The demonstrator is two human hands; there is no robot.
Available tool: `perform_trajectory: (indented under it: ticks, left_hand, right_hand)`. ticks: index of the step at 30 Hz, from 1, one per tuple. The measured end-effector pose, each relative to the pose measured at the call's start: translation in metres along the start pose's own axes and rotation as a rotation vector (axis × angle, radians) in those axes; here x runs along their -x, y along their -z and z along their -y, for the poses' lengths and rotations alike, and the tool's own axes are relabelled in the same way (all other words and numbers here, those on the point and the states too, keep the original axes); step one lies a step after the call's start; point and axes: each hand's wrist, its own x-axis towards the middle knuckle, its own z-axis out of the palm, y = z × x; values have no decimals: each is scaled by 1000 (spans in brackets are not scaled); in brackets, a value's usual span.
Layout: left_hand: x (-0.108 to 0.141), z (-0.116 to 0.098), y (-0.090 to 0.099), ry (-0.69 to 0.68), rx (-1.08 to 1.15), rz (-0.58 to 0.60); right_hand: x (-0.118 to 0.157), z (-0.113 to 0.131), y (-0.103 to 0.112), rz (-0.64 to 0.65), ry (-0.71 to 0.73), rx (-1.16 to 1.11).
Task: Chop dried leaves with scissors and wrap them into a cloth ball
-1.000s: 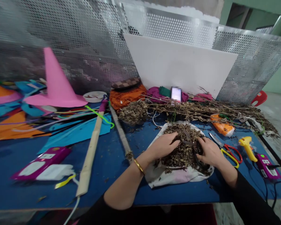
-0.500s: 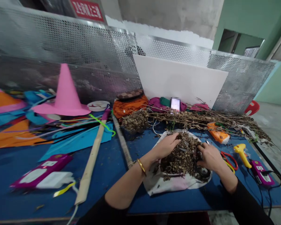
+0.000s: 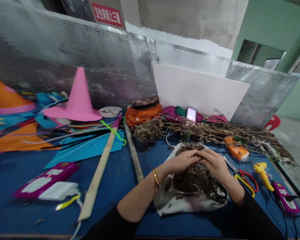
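Observation:
A heap of crumbled dry leaves (image 3: 192,181) lies on a white cloth (image 3: 175,203) before me. My left hand (image 3: 185,160), below a gold bangle (image 3: 155,177), rests on the heap with its fingers stretched out to the right. From the other side my right hand (image 3: 215,165) reaches in, fingers extended and lightly bent, and its fingertips meet those of the left over the leaves. The black loop handle of a pair of scissors (image 3: 219,189) shows on the heap under my right wrist; its blades are hidden. Whether leaves are under the fingers I cannot tell.
Scissors with red and yellow handles (image 3: 245,181), a yellow glue gun (image 3: 263,175) and a purple power strip (image 3: 286,198) lie to the right. Dry stalks (image 3: 215,128) spread behind the heap. Leftward are a wooden stick (image 3: 100,173) and a pink cone hat (image 3: 79,100).
My right hand has let go of the black-handled scissors and moved left to meet my left hand over the leaves. The view has shifted slightly.

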Motion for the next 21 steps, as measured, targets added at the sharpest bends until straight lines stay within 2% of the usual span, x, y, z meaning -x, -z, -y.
perform_trajectory:
  ticks: [7, 15, 19, 21]
  left_hand:
    - [-1, 4, -5, 27, -105, 46]
    - [2, -3, -1, -3, 73, 87]
    - [2, -1, -2, 49, 90, 114]
    - [2, -3, -4, 54, 86, 96]
  right_hand:
    - [12, -8, -15, -78, -44, -7]
    - [12, -4, -17, -124, -91, 13]
    - [8, -6, -17, -203, -120, -152]
    - [6, -7, -15, -182, -124, -286]
